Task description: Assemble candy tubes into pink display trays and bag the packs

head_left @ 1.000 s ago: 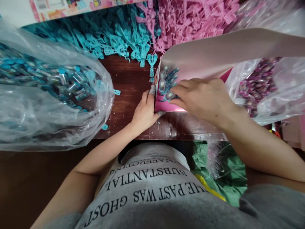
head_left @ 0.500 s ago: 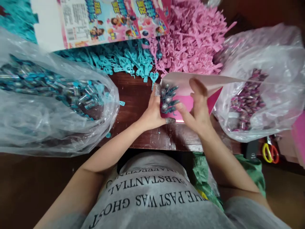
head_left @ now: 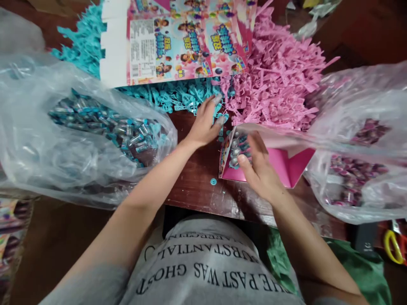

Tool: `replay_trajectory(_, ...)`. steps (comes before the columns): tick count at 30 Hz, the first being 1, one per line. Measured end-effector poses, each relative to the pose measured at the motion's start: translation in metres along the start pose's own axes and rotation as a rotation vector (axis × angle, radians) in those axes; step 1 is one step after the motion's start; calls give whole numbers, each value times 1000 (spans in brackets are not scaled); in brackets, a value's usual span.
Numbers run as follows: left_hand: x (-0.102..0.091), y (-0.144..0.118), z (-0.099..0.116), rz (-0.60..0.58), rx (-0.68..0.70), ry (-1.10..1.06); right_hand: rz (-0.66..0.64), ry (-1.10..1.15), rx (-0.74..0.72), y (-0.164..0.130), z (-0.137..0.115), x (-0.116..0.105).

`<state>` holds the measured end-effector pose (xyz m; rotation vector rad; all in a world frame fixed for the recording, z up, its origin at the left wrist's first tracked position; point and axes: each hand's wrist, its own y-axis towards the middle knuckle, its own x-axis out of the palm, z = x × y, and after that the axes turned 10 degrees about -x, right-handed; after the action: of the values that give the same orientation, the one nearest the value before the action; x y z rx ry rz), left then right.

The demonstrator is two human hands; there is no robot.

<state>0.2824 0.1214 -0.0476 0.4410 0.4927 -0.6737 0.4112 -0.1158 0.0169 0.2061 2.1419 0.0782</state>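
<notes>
In the head view, the left hand is near the middle of the frame, just above centre. Its thumb and forefinger stand apart, their tips grey-covered, right at the near edge of the blue clips; whether they touch one I cannot tell.

The right hand is right of centre, at the left end of the box, thumb parted from the fingers. It is beside a row of clear-topped blue toys standing against the box's left wall; contact with them is unclear. The box is pink inside, its flap raised along the far side, and the rest of its floor shows bare pink.

Behind the box, at upper right, rise the pink clips. A printed sheet lies over the blue clips at top centre. A clear bag at left holds blue tubes; another at right holds pink tubes. A small blue gear lies on the table, below the left hand. Scissors show at lower right.
</notes>
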Motion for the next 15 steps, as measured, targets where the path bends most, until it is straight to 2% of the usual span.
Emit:
replay_trajectory(2,-2,34,-11,-31,-104,200,55,-12,-34,-6,-2,-3)
replay_trajectory(4,0,53,-17,-117,-170,341,143,-61,-93,-14,-8,-7)
replay_trajectory(7,6,46,-15,-199,-252,456,289,-130,-204,-24,-28,-16)
replay_trajectory(9,12,20,-9,-188,-281,504,364,-152,-271,-27,-45,-18)
replay_trajectory(12,20,-43,3,-79,-256,623,391,-135,-363,-20,-72,-11)
replay_trajectory(14,21,-90,10,12,-142,806,336,-85,-450,-5,-89,4)
replay_trajectory(15,20,-113,13,26,-23,926,291,-57,-506,6,-98,15)
